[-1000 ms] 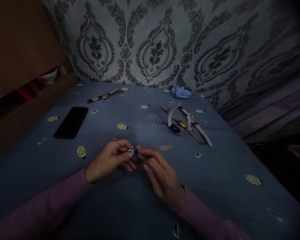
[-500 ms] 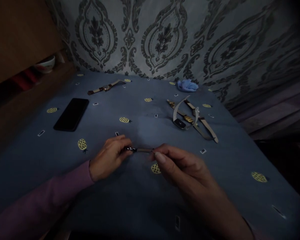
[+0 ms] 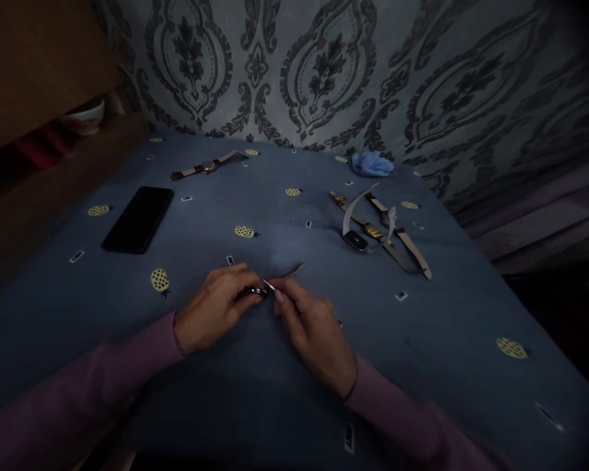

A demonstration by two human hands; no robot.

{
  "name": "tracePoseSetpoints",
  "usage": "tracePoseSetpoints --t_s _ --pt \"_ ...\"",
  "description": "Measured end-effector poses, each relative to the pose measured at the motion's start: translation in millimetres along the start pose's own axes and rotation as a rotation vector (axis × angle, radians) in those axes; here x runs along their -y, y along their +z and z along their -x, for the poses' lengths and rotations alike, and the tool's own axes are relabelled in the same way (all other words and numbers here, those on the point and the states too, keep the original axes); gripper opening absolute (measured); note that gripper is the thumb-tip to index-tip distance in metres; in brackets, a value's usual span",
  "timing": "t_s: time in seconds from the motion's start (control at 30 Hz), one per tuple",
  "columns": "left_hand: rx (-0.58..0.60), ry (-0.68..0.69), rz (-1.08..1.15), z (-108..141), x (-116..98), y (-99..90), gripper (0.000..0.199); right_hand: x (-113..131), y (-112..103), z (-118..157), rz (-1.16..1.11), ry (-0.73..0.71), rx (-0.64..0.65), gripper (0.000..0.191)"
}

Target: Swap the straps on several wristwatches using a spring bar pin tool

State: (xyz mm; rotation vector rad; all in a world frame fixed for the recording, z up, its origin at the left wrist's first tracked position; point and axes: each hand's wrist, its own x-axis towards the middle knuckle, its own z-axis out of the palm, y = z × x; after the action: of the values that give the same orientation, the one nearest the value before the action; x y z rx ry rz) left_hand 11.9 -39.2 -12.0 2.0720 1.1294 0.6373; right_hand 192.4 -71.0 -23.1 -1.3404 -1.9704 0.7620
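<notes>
My left hand (image 3: 220, 304) is closed around a wristwatch (image 3: 256, 292), low over the front middle of the table. Much of the watch case is hidden by the fingers, and a strap end (image 3: 294, 269) shows behind my right hand. Pinched in my right hand (image 3: 317, 327) is a thin, silvery pointed tool (image 3: 269, 286). Its tip points left and lies close by the watch; whether it touches I cannot tell.
A black phone (image 3: 138, 219) lies on the left, with a brown-strapped watch (image 3: 207, 167) behind it. Several watches, one a smartwatch (image 3: 356, 241), lie in a pile at the right. A crumpled blue cloth (image 3: 372, 163) sits by the patterned wall.
My right hand has moved left, from the strap's far end to beside the watch case, and the pointed tool in it now shows. The left hand has barely moved.
</notes>
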Motion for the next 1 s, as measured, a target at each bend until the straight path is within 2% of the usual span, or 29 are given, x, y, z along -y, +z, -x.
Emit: tracePoseSetpoints --t_s 0.13,0.27,0.47,0.57,1.0 --pt "-0.02 -0.01 -0.011 -0.1 1.6 0.3 0.011 -3.7 -2.5 -3.3 0.101 -0.049 0.004 0.021" --pt "-0.019 -0.033 -0.008 -2.1 6.1 0.1 0.009 -8.3 -2.9 -4.6 0.095 -0.076 0.003 0.021" --pt "-0.02 -0.076 0.002 -4.5 5.8 -3.7 0.009 -19.2 -6.7 -8.7 0.125 -0.275 0.022 0.021" --pt "-0.011 -0.102 0.014 -4.5 4.2 -4.7 0.009 -23.7 -9.3 -11.0 0.07 -0.325 0.049 0.023" --pt "-0.062 -0.068 0.04 -3.8 7.0 -1.9 0.008 -29.3 -13.3 -12.0 -0.011 -0.363 0.058 0.033"
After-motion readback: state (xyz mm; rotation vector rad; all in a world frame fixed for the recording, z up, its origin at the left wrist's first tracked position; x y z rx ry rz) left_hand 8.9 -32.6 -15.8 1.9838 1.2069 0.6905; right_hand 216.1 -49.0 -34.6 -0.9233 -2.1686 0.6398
